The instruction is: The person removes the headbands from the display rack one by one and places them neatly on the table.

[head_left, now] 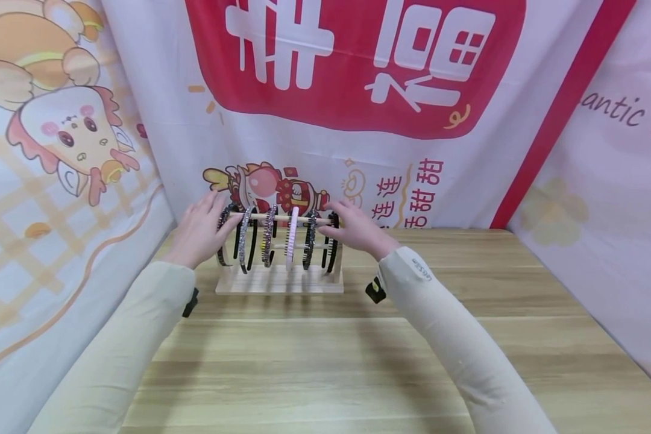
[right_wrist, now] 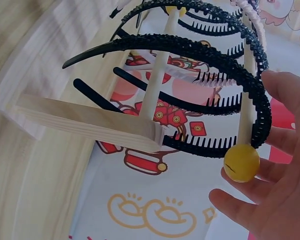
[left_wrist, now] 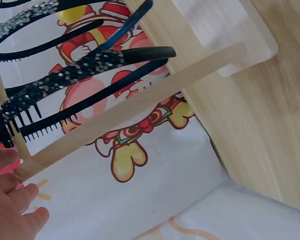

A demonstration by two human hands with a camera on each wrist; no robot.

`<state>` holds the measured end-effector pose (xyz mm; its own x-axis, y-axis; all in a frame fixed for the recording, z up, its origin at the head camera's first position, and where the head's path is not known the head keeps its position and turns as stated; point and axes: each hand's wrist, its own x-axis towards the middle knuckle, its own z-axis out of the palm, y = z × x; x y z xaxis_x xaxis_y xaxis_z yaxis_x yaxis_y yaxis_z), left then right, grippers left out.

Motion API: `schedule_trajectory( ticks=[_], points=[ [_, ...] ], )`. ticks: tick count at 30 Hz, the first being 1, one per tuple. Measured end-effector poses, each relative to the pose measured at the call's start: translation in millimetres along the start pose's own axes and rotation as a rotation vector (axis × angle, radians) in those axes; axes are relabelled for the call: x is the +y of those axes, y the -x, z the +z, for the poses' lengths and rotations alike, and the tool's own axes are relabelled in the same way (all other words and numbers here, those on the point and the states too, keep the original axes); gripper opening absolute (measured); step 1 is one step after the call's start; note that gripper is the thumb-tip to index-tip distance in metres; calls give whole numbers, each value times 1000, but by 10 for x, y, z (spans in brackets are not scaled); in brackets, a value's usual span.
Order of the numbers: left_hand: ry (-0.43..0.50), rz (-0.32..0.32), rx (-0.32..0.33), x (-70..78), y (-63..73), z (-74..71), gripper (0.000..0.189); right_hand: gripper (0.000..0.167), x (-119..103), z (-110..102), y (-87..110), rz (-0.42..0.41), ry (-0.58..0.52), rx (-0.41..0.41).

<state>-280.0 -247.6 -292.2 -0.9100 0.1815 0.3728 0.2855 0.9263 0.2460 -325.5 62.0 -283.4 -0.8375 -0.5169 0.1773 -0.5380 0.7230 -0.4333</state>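
A wooden rack (head_left: pixel 279 287) stands on the table with several headbands on its rod. From the left they are a dark sparkly headband (head_left: pixel 222 240), a silver glitter one (head_left: pixel 243 238), a brownish-pink one (head_left: pixel 268 237), a pale pink one (head_left: pixel 291 238) and two dark ones at the right. My left hand (head_left: pixel 202 232) touches the rack's left end, its fingertips beside the top of the wooden upright (left_wrist: pixel 125 112). At the right end, my right hand (head_left: pixel 360 229) has loosely spread fingers around the rod's yellow ball end (right_wrist: pixel 241 163), thumb against the outermost black headband (right_wrist: pixel 190 46).
The wood-grain table (head_left: pixel 325 367) extends in front of the rack and to its right. A printed cloth (head_left: pixel 325 150) hangs close behind the rack. Cloth walls (head_left: pixel 59 253) also stand along the left and right sides.
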Motion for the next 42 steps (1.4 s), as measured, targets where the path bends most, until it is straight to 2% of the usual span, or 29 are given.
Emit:
schedule_trajectory(
  ticks=[11,18,25,34,42],
  points=[
    [-26,-7,-27,-75,52,-6,69,59,59,36,-14,18,-20,0],
    [-9,-16,9,-92,59,-22,58,56,77,40,-15,20,-37,2],
    [-35,-7,31,-131,70,-26,50,50,65,38,-26,28,-67,36],
    [-73,-3,16,-136,68,-31,50,43,29,22,-72,74,-132,78],
    [-86,-10,-13,-116,66,-63,49,36,-2,-35,-87,103,-219,156]
  ],
)
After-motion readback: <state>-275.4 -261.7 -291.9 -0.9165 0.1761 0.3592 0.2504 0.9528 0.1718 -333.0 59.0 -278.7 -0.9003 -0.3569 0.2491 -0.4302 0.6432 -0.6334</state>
